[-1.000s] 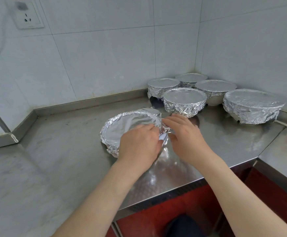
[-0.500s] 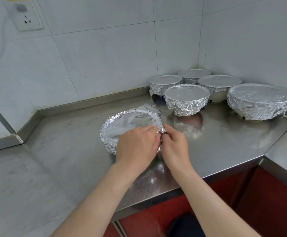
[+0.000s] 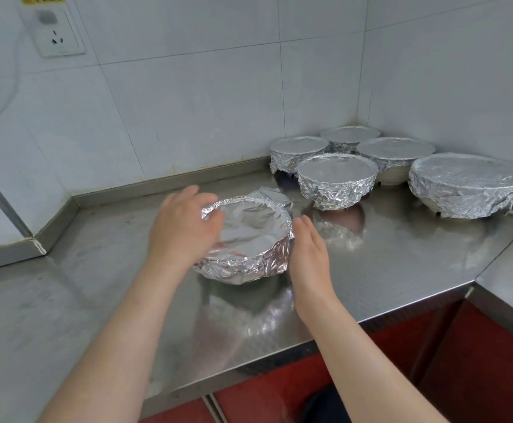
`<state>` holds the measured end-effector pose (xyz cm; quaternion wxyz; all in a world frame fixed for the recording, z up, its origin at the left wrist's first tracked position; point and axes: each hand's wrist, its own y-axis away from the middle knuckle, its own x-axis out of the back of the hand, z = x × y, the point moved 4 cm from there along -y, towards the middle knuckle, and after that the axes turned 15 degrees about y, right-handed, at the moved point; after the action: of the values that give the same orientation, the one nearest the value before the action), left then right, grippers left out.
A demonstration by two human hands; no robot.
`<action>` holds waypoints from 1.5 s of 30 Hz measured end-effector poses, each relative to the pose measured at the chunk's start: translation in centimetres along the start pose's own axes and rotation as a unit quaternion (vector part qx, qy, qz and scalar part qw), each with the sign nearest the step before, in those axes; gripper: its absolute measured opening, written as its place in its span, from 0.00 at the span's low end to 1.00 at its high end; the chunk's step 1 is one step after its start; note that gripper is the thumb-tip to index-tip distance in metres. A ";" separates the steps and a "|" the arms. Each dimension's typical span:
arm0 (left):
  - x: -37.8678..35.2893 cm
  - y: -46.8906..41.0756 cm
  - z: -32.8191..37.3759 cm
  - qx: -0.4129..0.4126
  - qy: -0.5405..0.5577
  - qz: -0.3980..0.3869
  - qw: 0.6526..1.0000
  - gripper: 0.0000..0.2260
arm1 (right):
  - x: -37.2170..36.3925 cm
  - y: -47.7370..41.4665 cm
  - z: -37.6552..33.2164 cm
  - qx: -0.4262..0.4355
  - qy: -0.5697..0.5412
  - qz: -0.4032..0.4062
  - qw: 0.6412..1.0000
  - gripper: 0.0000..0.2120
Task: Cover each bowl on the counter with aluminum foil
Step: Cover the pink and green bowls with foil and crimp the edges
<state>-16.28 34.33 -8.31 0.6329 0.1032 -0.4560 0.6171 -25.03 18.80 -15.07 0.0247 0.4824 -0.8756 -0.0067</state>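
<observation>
A bowl wrapped in aluminum foil (image 3: 249, 236) stands on the steel counter (image 3: 401, 257) in front of me. Its foil is crimped down the near side, and a loose flap sticks up at the far rim. My left hand (image 3: 185, 227) lies over the bowl's left rim, fingers fairly straight and blurred. On the bowl's right side is my right hand (image 3: 308, 254), flat with straight fingers, close to the foil wall. Whether it touches the foil I cannot tell. Several foil-covered bowls (image 3: 336, 181) stand grouped in the back right corner.
White tiled walls (image 3: 188, 102) close the counter at the back and right. A wall socket (image 3: 55, 35) hangs at the upper left with a cable running down. The counter's front edge is near my forearms, with red cabinet fronts (image 3: 478, 361) below.
Both hands left the pinch at the bowl's near right rim. The left hand went to the left rim, while the right opened flat beside the bowl. The view shifted left.
</observation>
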 end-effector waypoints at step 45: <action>1.1 7.2 -1.3 -0.145 0.231 -0.054 0.961 0.09 | 1.3 3.4 -2.7 0.521 0.430 0.026 0.736 0.04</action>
<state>-22.17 37.58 -11.37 0.7617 -0.1100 -0.3756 0.5163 -28.49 19.59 -12.24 0.1437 0.3479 -0.6504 0.6597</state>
